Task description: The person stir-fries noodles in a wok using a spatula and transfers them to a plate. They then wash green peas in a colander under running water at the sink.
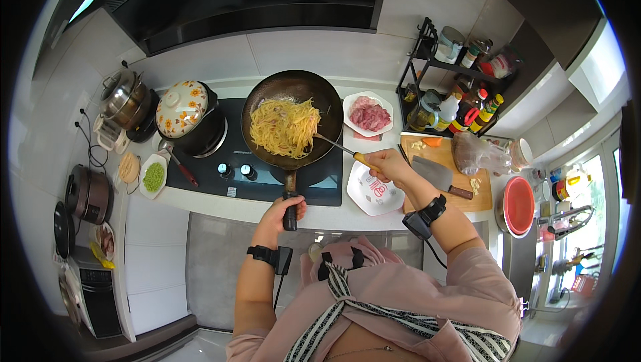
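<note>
My left hand (pixel 281 213) is closed around the black handle of a dark wok (pixel 265 86), which sits over the right side of the cooktop. In it lies a heap of yellow shredded food (pixel 283 126), perhaps potato, with small reddish bits mixed in. My right hand (pixel 389 165) grips the yellow handle of a metal spatula (pixel 336 144); its far end is buried in the right edge of the heap. Below that hand rests a white plate (pixel 360 196) with a red print. Raw sliced meat (pixel 370 114) fills another white plate (pixel 353 100) right of the wok.
A lidded flowered pot (pixel 182 109) occupies the left of the glass cooktop (pixel 280 189). Near it are a red-handled ladle (pixel 186 174) and green peas (pixel 153 177) on a dish. At right, a cleaver (pixel 433 173) lies on a wooden board (pixel 445 204), before a bottle rack (pixel 453 66).
</note>
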